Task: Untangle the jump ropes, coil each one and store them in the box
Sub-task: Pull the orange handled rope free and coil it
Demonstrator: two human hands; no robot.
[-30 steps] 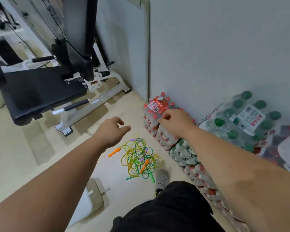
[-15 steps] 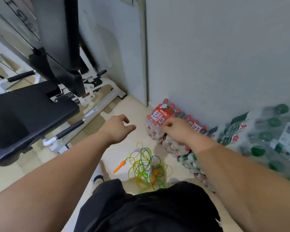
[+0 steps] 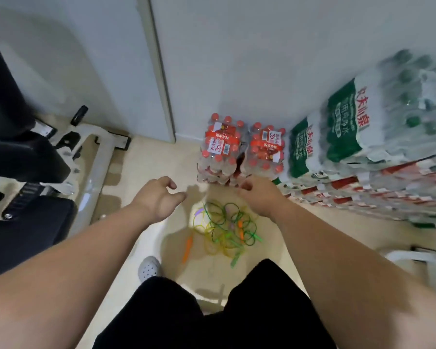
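Note:
A tangle of jump ropes (image 3: 224, 226) in green, yellow and purple cord lies on the beige floor between my feet. One orange handle (image 3: 187, 248) sticks out at its left, a green handle (image 3: 235, 258) at its lower edge. My left hand (image 3: 159, 200) hovers above and left of the tangle, fingers loosely curled, holding nothing. My right hand (image 3: 259, 196) hovers above its right side, fingers relaxed and bent downward, empty. Neither hand touches the ropes. No box is in view.
Shrink-wrapped packs of red-capped bottles (image 3: 222, 149) stand against the wall just behind the ropes, with green-labelled packs (image 3: 347, 127) stacked to the right. A black gym bench with a white frame (image 3: 91, 167) fills the left. A white object (image 3: 410, 258) sits at right.
The view has tilted further down and I stand closer over the ropes. My right hand has come off the red-capped pack; both hands now hang above the tangle.

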